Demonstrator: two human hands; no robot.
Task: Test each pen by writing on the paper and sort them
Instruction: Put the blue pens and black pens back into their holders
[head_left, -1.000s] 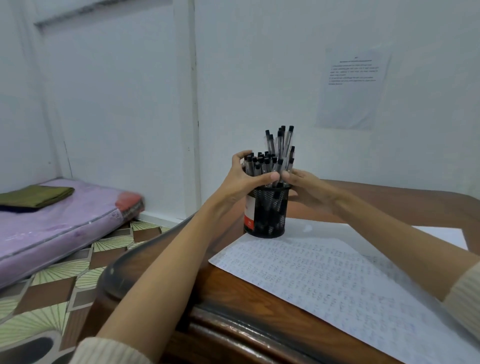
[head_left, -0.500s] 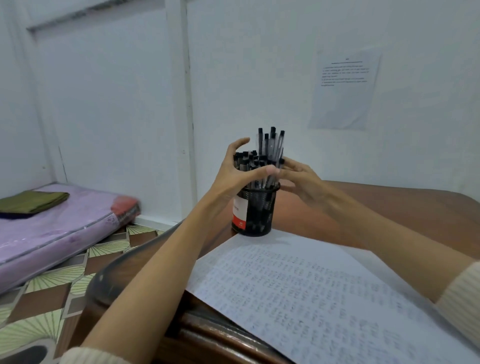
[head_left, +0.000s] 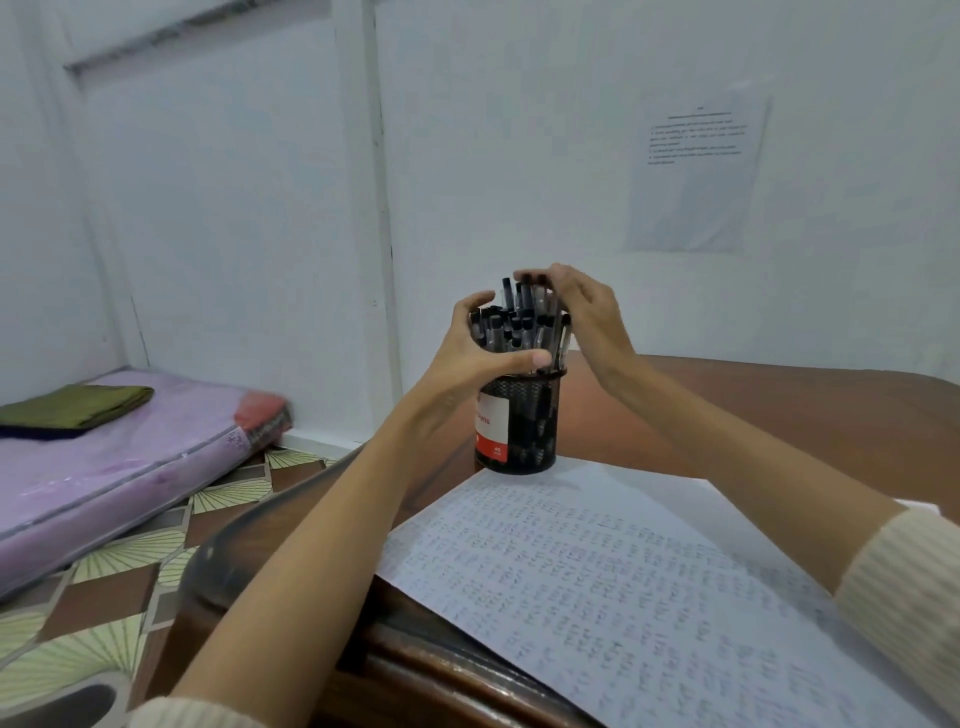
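Observation:
A black mesh pen holder with a red and white label stands on the brown wooden table, at the far edge of a white paper covered in handwriting. Several black-capped pens stand packed in it. My left hand wraps round the bundle just above the rim, thumb across the front. My right hand curls over the tops of the taller pens from the right.
The table's rounded edge runs near me on the left, with patterned floor tiles below. A purple mattress with a folded green cloth lies on the floor at left. A printed sheet hangs on the white wall behind.
My right hand rose from beside the holder's rim to the tops of the tall pens, which now stick out less. My left hand stayed round the bundle.

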